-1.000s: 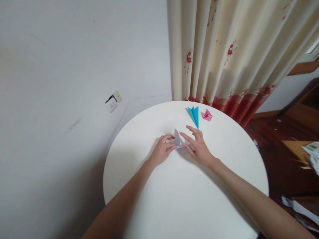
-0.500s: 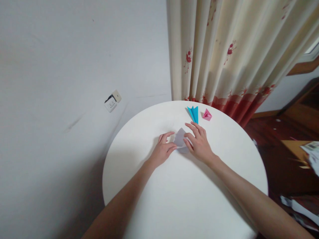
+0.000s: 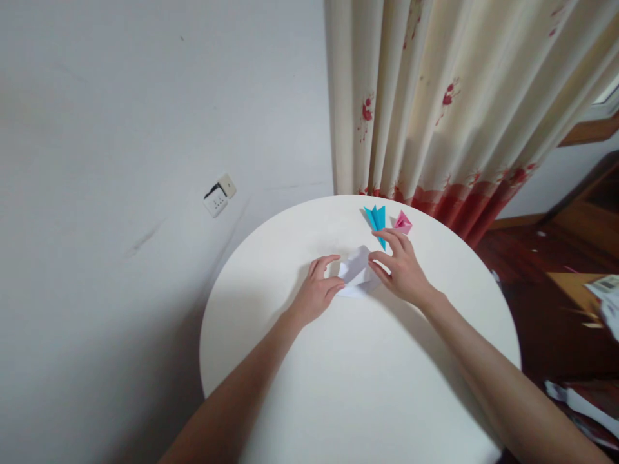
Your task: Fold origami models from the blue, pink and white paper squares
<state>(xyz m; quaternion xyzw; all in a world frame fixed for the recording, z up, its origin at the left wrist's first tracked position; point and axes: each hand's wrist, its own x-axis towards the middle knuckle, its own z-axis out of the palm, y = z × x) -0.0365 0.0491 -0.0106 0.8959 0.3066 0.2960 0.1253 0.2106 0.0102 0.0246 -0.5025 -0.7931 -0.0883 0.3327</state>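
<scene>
A folded sheet of white paper [image 3: 355,272] lies on the round white table [image 3: 333,386], between my two hands. My left hand [image 3: 316,289] pinches its left edge with thumb and forefinger, the other fingers curled above. At the paper's right side, my right hand [image 3: 399,267] holds a raised part of it between thumb and forefinger. Beyond my right fingers rests a blue paper plane [image 3: 378,221], its tip partly behind them. A small pink folded paper piece [image 3: 403,222] sits to its right, partly covered by my hand.
A white wall with a socket [image 3: 215,202] stands to the left. The patterned curtain [image 3: 411,116] hangs behind the table's far edge. On the right, papers [image 3: 607,293] lie on a low wooden surface above the dark floor.
My right hand has moved to the right, pulling the white paper's flap over and uncovering more of the sheet. My left hand stays nearly in place.
</scene>
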